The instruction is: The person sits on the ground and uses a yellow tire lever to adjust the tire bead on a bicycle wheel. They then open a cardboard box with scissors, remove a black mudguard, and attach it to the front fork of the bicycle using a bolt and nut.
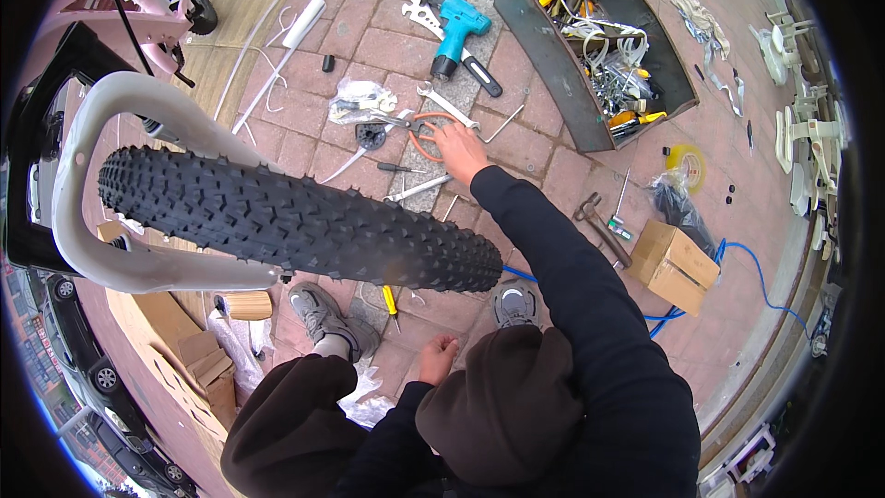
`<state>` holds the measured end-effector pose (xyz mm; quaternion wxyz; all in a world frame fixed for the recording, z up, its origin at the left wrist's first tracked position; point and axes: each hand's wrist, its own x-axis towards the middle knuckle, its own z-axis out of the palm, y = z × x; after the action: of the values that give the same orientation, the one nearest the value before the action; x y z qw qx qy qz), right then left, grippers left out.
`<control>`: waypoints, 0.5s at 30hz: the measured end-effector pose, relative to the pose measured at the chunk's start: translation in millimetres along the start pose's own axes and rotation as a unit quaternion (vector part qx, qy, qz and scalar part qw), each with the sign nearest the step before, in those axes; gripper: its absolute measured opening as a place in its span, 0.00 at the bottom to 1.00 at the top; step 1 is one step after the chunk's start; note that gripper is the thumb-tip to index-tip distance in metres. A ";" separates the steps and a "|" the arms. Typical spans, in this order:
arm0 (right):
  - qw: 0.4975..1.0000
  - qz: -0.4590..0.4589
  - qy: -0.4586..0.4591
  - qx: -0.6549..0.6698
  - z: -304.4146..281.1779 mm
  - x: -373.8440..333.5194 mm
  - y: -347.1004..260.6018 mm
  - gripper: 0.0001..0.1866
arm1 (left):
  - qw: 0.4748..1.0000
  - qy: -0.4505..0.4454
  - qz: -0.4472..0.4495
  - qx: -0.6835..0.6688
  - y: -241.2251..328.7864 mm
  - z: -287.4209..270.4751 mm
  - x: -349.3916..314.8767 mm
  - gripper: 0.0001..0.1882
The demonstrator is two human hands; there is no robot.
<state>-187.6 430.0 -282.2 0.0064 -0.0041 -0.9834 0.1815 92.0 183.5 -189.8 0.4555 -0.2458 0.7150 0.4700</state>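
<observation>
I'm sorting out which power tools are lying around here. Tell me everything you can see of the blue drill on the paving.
The drill is a cordless, pistol-shaped tool with a bright turquoise plastic body, a dark chuck end pointing up-left and a black battery block at the foot of its grip. It lies on its side on the brick paving, untouched by either hand. A flat silver multi-wrench lies against its left side, a black-handled tool beside its base, and the open dark metal toolbox is to its right.
</observation>
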 end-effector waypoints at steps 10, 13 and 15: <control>0.950 0.276 -0.050 0.135 -8.0 -5.5 -4.1 0.23 | 0.997 -0.019 0.007 -0.069 -33.9 5.0 22.1 0.12; 0.934 0.248 -0.202 0.159 -32.1 -33.8 15.3 0.18 | 0.996 -0.046 0.017 -0.070 -39.9 11.1 31.9 0.12; 0.944 0.246 -0.124 0.184 -44.3 -51.8 18.2 0.09 | 0.995 -0.069 0.026 -0.074 -34.7 12.5 31.6 0.12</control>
<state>-135.1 462.2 -247.9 -0.1596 -0.2219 -0.8945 0.3539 109.6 182.0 -235.0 0.4721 -0.2268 0.6513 0.5491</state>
